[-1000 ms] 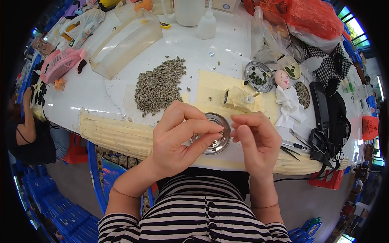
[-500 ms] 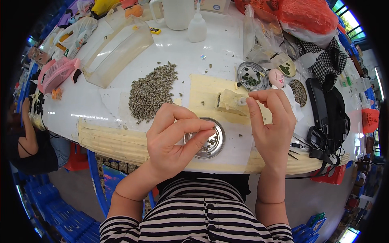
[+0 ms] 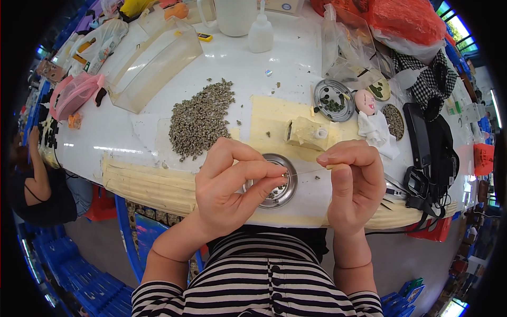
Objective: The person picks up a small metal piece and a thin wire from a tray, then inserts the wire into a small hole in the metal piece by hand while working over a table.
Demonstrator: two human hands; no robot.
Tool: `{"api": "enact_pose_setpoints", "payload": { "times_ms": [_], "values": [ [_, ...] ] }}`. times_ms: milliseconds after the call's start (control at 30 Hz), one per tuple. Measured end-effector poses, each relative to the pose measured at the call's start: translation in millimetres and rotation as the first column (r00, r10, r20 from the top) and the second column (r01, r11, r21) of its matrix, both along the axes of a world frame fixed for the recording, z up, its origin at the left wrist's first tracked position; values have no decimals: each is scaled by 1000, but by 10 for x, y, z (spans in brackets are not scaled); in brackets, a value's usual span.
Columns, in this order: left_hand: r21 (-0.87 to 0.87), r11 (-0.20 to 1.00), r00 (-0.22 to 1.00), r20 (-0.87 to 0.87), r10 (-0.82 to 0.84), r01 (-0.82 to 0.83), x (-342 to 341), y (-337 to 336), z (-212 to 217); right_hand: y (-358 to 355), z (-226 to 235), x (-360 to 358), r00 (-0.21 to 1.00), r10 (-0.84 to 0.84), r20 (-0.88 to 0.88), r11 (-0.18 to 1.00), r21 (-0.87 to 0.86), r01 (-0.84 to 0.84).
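Note:
My left hand (image 3: 224, 190) is closed in a pinch above a small round metal dish (image 3: 290, 196) with a few tiny grey-green pieces in it. What sits between its fingertips is too small to make out. My right hand (image 3: 359, 185), also pinched, holds a thin needle-like rod (image 3: 309, 171) with a pale yellowish end at the fingers. The rod's fine tip points left and reaches close to the left fingertips; whether it touches them I cannot tell. Beyond the hands stands a block wrapped in yellowish tape (image 3: 303, 133), with a white round nub (image 3: 320, 133) on it.
A pile of small grey-green pieces (image 3: 200, 124) lies left of centre. Farther back are a clear plastic trough (image 3: 158, 68), a squeeze bottle (image 3: 261, 36) and a white jug (image 3: 235, 18). At right, a glass dish (image 3: 346, 112) holds dark green bits, near tissue (image 3: 377, 134) and black straps (image 3: 422, 182).
My right hand has moved down and away from the white nub on the block, bringing the thin rod toward my left fingertips. My left hand stays pinched, shifted slightly right.

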State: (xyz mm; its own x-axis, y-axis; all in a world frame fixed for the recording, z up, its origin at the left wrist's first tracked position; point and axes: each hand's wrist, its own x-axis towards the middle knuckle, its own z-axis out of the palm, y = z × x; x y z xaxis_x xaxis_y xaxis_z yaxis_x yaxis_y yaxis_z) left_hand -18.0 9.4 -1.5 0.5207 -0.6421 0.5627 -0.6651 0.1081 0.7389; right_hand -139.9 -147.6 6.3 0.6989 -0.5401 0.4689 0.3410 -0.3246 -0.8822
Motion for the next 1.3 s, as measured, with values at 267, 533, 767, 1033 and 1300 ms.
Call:
{"api": "enact_pose_setpoints", "payload": {
  "times_ms": [267,533,767,1033,1300],
  "values": [
    [0,1000,1000,6,11,-11,-4,4,-9,10,-18,6,1000,0,-17,998,-57,-1],
    [-33,999,1000,9,23,-22,-2,-19,-25,12,-19,5,1000,-14,-20,996,-83,12],
    [-39,998,999,7,39,-38,-7,-25,-27,18,-16,13,1000,-4,-20,996,-89,2],
    [-41,998,999,2,41,-41,-4,-23,-27,16,-45,16,1000,-25,-10,995,-101,24],
    [-48,998,999,1,34,-34,-3,-16,-33,6,-4,19,994,-108,17,994,36,107]
  ]
}}
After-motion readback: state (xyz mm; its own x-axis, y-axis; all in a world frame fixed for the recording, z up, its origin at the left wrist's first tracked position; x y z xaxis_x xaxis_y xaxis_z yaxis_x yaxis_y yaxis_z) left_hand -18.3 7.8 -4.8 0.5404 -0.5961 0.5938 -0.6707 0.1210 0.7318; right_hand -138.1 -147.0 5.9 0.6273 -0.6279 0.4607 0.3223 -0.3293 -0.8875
